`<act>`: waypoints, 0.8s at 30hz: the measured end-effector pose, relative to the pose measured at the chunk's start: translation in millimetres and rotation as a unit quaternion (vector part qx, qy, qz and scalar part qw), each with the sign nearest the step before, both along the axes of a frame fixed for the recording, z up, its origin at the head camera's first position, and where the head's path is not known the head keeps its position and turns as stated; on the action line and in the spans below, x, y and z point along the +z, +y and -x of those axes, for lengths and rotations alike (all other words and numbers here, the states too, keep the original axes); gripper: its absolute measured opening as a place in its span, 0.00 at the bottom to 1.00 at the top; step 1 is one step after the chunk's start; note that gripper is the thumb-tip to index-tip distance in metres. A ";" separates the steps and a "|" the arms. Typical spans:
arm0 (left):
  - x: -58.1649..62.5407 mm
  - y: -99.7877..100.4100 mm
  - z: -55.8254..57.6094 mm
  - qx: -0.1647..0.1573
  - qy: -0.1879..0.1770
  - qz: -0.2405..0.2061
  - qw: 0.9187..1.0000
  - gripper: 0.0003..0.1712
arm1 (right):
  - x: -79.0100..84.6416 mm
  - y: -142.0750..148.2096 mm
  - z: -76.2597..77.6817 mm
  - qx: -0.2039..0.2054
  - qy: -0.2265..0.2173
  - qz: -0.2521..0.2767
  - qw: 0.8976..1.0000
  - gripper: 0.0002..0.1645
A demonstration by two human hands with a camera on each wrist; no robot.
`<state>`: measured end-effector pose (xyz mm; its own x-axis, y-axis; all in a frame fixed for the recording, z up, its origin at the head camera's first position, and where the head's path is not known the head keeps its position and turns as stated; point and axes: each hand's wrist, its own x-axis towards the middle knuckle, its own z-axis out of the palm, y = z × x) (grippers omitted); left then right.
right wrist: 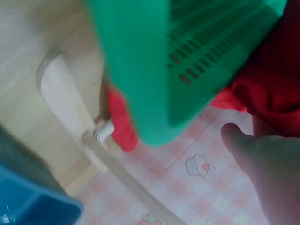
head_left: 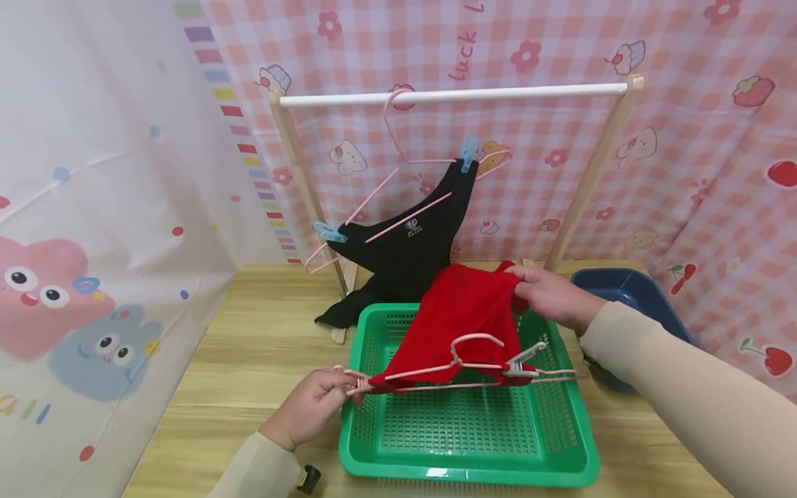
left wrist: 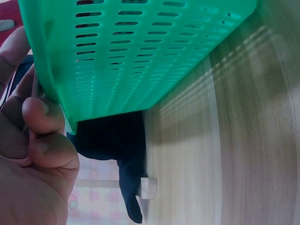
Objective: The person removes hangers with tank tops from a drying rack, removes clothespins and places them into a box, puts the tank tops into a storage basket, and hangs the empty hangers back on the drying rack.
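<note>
Just below the center of the frame, right over a green basket, looking at a red garment stretched out between both hands. At lower left of center, seeing the left hand with fingers curled round the end of a pink hanger, right beside a strap of the red garment. Right of center, spotting the right hand, pinching the far edge of the same garment. Also a white clip on the strap at the right side of that hanger.

Middle of the frame, behind the basket: a black garment on a second pink hanger, pegged with two blue clothespins, hanging tilted from a white rod on wooden legs. Off to the right, a dark blue basin on the wooden table, partly hidden by a sleeve. Pink checked cloth all across the back.
</note>
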<state>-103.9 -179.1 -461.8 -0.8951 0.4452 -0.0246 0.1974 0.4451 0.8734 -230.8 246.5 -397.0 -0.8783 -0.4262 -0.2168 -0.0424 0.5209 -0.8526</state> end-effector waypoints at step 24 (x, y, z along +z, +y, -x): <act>-4.9 2.7 -1.9 0.001 0.018 0.004 1.000 0.20 | -1.7 9.0 -8.8 0.059 0.039 -0.244 0.967 0.35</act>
<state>-102.0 -176.4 -466.7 -0.8965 0.4430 0.0034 0.2270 0.4527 0.8623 -222.1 255.5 -398.8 -0.8517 -0.3886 -0.3517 -0.1808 0.8477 -0.4986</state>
